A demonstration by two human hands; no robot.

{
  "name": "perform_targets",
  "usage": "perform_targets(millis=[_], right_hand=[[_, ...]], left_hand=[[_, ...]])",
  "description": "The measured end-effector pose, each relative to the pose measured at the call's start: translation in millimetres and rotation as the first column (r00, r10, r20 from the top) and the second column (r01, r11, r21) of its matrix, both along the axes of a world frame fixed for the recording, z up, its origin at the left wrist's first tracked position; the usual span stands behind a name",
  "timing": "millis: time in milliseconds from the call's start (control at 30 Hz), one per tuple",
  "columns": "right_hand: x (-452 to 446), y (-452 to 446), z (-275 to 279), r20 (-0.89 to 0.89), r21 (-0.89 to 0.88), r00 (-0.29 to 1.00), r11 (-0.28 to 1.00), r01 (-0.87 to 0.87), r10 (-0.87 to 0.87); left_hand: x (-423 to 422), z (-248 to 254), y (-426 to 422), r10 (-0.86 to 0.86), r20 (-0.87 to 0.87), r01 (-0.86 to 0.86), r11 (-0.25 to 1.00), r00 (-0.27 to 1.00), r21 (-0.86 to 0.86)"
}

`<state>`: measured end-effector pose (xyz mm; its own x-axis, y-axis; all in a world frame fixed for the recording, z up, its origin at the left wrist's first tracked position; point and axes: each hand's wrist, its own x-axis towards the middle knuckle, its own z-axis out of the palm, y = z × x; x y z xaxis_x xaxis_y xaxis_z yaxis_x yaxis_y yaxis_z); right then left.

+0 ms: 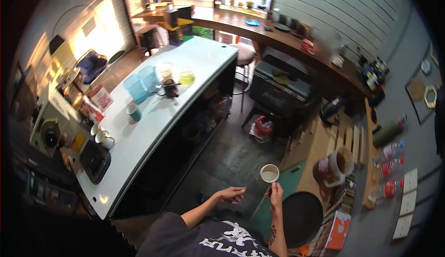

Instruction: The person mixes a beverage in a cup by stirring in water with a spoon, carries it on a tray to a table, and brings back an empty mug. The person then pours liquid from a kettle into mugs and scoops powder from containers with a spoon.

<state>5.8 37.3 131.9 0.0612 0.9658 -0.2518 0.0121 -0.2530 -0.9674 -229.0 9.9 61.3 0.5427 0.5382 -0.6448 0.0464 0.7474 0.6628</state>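
Note:
My right hand (275, 192) is closed on a white cup (269, 173) at the lower middle of the head view. The cup is seen from above, with something pale inside. To its left, my left hand (231, 195) hovers with fingers extended, touching nothing. Both hands are above the dark floor between the two counters. Nearest to my right hand are a green mat (288, 186) and a round black tray (302, 219) on the wooden counter.
A long white counter (153, 118) runs along the left, holding blue containers (141, 83), a teal cup (134, 112) and white mugs (104, 139). On the right stand a large brown-tinted tub (330, 169) and several bottles (387, 190). A red-lidded bin (263, 127) sits on the floor ahead.

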Motion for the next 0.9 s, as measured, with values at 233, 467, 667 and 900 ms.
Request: perform_targets(millis=[233,467,667,900], right_hand=[[-145.1,67.3,47.1,-0.039,0.064,0.845,0.845,-0.531,0.534],[-286.9,101.2,68.2,-0.112,0.068,0.536,0.545,-0.836,0.837],[-394.9,117.0,75.0,-0.061,0.047,0.245,0.248,-0.968,0.968],[-495.5,150.6,66.1,0.069,0.017,-0.067,-0.069,-0.997,0.995]], left_hand=[[-139.2,52.1,-9.9,0.615,0.041,-0.616,0.782,0.788,0.094],[-223.0,106.0,-50.3,0.828,0.107,-0.786,0.47,0.55,0.402],[-263.5,137.6,-60.9,0.97,-0.127,-0.61,0.229,0.207,0.759],[-310.1,125.2,-30.7,0.987,-0.096,-0.484,0.022,-0.13,0.875]])
